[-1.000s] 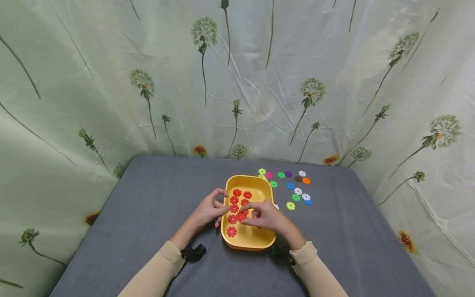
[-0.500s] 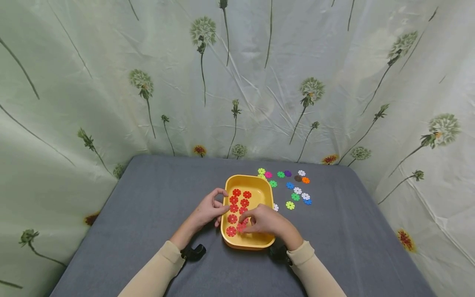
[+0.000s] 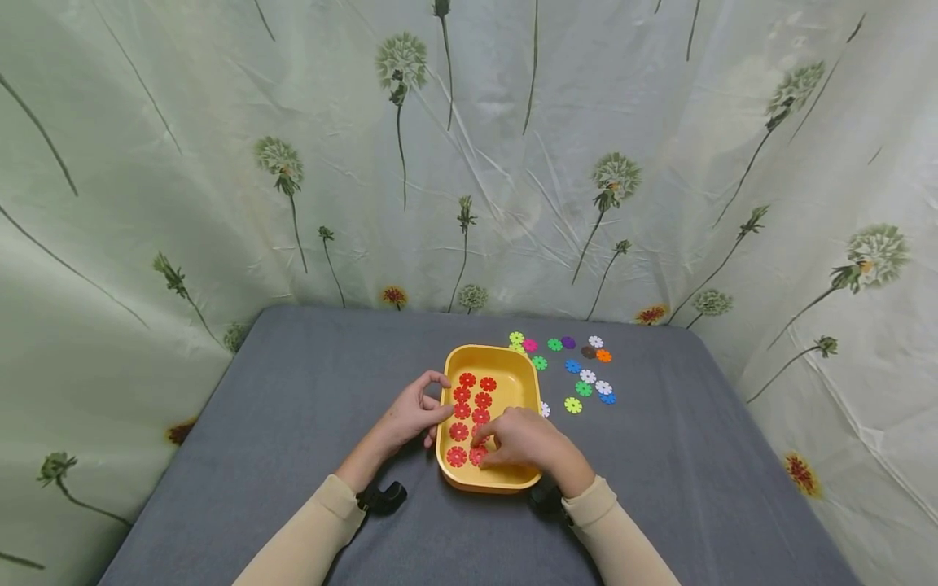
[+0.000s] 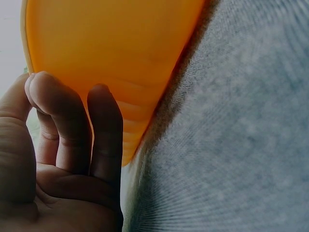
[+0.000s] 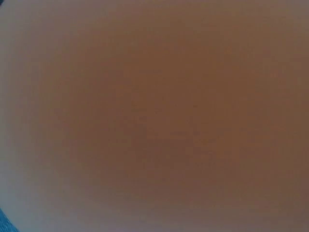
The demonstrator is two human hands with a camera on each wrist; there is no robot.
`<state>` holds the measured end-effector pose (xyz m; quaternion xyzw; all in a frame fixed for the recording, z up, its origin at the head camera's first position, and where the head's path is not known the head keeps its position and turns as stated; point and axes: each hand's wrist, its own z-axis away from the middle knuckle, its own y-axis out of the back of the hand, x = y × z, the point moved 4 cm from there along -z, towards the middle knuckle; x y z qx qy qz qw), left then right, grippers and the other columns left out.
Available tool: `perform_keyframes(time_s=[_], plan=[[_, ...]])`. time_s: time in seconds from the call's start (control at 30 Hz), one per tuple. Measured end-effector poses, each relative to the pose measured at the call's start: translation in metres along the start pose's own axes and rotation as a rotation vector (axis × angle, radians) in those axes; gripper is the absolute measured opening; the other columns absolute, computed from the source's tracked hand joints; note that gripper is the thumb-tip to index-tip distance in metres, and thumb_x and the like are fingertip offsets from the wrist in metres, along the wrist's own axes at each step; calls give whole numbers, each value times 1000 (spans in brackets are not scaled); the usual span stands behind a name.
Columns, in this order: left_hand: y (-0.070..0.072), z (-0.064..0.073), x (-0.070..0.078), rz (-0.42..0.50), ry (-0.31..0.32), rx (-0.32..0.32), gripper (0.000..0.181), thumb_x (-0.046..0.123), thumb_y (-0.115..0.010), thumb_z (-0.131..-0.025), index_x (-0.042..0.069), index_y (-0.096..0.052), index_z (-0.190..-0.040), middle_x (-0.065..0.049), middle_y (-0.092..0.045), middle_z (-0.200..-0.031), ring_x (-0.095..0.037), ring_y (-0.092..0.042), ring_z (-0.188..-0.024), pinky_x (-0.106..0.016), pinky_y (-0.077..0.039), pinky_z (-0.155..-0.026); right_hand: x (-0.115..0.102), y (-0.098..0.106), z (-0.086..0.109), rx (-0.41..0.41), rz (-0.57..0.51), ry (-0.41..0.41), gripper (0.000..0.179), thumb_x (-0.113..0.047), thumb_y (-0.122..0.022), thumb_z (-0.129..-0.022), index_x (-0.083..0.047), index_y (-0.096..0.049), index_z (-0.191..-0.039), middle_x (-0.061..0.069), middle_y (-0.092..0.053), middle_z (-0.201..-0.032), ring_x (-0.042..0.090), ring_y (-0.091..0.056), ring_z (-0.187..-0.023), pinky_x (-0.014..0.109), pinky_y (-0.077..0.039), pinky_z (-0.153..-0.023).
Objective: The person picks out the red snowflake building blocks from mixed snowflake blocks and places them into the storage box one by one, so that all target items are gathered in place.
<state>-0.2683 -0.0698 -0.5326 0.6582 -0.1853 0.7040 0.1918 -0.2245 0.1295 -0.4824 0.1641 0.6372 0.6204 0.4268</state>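
Note:
A yellow plastic tray stands on the table with red flower-shaped discs lying in two columns inside it. My left hand grips the tray's left rim; in the left wrist view, the thumb and fingers pinch the edge from both sides. Reaching in over the right wall, my right hand pinches a red disc at the near end of the right column, low against the tray floor. Its fingers partly cover the disc just above. The right wrist view is only a brownish blur.
Loose flower discs in several colours lie behind and right of the tray, among them a yellow disc, an orange disc and a blue disc. A grey cloth covers the table. A floral curtain hangs behind.
My right hand has moved toward the near end of the tray with the red disc and lowered it at the foot of the right column. The left hand stays on the rim.

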Motion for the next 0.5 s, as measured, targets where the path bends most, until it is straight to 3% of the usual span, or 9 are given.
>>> perform_keyframes(time_s=[0.13, 0.23, 0.37, 0.5], plan=[[1, -1, 0, -5, 1, 0, 43, 8, -68, -101, 6, -41, -135, 4, -63, -60, -10, -55, -43, -25, -49, -46, 0, 0, -2, 0, 18, 1, 19, -33, -85, -90, -23, -83, -107, -14, -47, -58, 1, -41, -50, 20, -31, -52], [2, -2, -2, -13, 10, 9, 44, 11, -69, -101, 7, -42, -134, 4, -62, -59, -11, -54, -43, -26, -49, -45, 2, 0, -2, 4, -32, -3, 20, -33, -85, -90, -22, -83, -108, -13, -49, -58, 1, -41, -49, 19, -32, -51], [4, -1, -4, -42, 23, 39, 42, 20, -72, -101, 11, -45, -132, 4, -57, -58, -12, -48, -43, -27, -45, -46, 8, 5, 3, 36, -293, 18, 25, -29, -83, -93, -14, -81, -113, -10, -60, -63, 1, -48, -50, 18, -38, -52], [11, 2, 0, -75, -6, 104, 39, 26, -71, -102, 11, -49, -131, 2, -59, -61, -15, -48, -46, -29, -45, -48, 16, 19, 15, 113, -551, 73, 27, -21, -80, -96, -4, -78, -117, 1, -65, -65, 3, -56, -53, 22, -48, -53]])
